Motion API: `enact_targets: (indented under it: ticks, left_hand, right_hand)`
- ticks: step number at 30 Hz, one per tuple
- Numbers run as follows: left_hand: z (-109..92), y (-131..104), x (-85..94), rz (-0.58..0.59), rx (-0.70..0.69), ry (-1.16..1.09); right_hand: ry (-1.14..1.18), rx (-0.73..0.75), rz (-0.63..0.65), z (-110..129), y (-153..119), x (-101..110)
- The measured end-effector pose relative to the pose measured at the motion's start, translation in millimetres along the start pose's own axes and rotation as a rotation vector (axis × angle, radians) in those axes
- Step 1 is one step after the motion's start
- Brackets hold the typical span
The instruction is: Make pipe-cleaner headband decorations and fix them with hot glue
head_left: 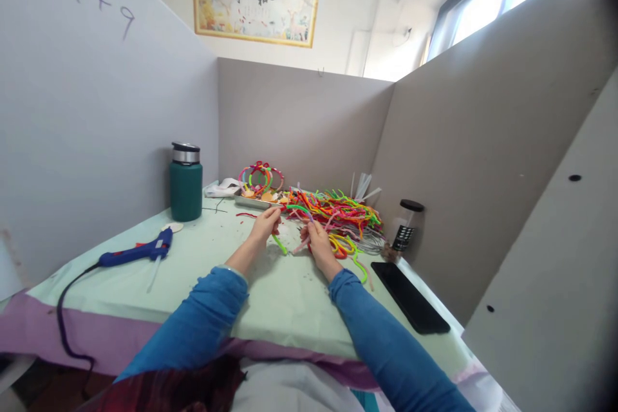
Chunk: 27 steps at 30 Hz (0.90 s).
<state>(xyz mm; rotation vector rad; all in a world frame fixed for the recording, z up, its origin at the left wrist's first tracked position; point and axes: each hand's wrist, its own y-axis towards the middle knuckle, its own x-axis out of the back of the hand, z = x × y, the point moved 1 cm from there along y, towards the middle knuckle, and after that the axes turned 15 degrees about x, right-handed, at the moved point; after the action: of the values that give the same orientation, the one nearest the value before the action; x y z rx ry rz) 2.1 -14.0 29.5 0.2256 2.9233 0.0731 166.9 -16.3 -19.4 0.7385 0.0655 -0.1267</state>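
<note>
A fuzzy pipe cleaner (295,207), bright green with a purplish stretch toward the right, arches between my two hands above the table. My left hand (266,224) pinches its left side, and a green end (280,244) pokes out below those fingers. On the right, my right hand (318,241) is closed around the other side; a pale pink strand shows beside its fingers. Just behind and to the right lies a big heap of colourful pipe cleaners (338,209). Yellow and orange looped ones (344,244) rest right next to my right hand.
A metal tray (251,202) with small pieces and round coloured loops (261,177) stands at the back. Left are a green bottle (186,183) and a blue glue gun (138,252) with its cord. Right are a clear jar (405,228) and a black phone (410,296). Partitions (304,116) enclose the table.
</note>
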Motion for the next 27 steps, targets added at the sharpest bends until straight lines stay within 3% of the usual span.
enact_targets:
  ticks: [5,12,17,21,24,27]
  left_hand:
    - [-0.5,-0.1,-1.3,-0.021,-0.042,0.029]
    - [-1.4,-1.3,-0.3,0.069,0.011,0.017]
    - [-1.8,-2.5,-1.1,0.022,-0.007,0.055]
    - [-2.1,-2.5,0.8,0.042,0.013,0.003]
    - [-1.9,-0.1,4.8,0.085,0.039,-0.085]
    - [-0.4,2.6,8.0,0.110,0.070,-0.133]
  right_hand:
    - [0.104,-0.006,0.026,6.9,-3.2,-4.3]
    - [0.219,-0.080,0.039,12.1,-5.7,-8.8]
    - [0.204,-0.105,0.034,8.4,-7.2,-10.9]
    - [0.017,-0.038,0.001,4.9,-1.7,-4.3]
    - [-0.249,0.075,-0.117,4.6,7.6,12.5]
    - [-0.513,0.091,-0.229,5.4,14.7,32.5]
